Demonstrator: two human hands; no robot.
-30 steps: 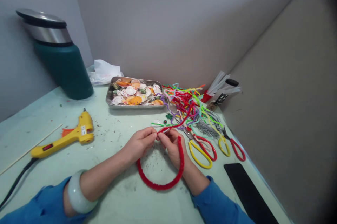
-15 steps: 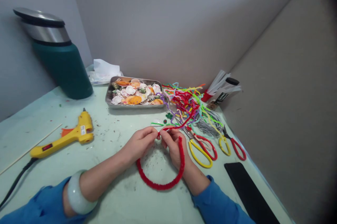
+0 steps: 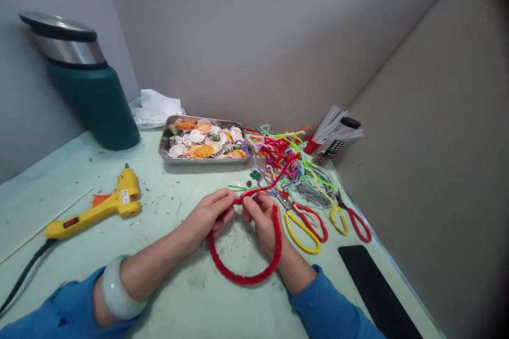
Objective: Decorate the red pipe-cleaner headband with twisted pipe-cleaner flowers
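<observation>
A fuzzy red pipe cleaner (image 3: pixel 246 279) hangs in a wide curve below my hands, and a thinner red end rises to the upper right, over the colourful pile. My left hand (image 3: pixel 210 214) pinches the red strand between thumb and index finger at the top of the curve. Just to its right, my right hand (image 3: pixel 264 218) holds the same strand in its closed fingers, with a small gap between the two hands. The curve's right end stands up free beside my right hand. The exact grip of my right fingertips is partly hidden.
A metal tray (image 3: pixel 202 161) of shells stands at the back. Right of it lie tangled coloured pipe cleaners (image 3: pixel 278 148), scissors (image 3: pixel 304 233) and a black flat object (image 3: pixel 374 286). On the left are a yellow glue gun (image 3: pixel 91 214), a thin stick (image 3: pixel 47 225) and a green bottle (image 3: pixel 95 105).
My hands have parted slightly, showing more red strand between them. The hanging curve has shifted a little right and up, and the thin end has swung slightly.
</observation>
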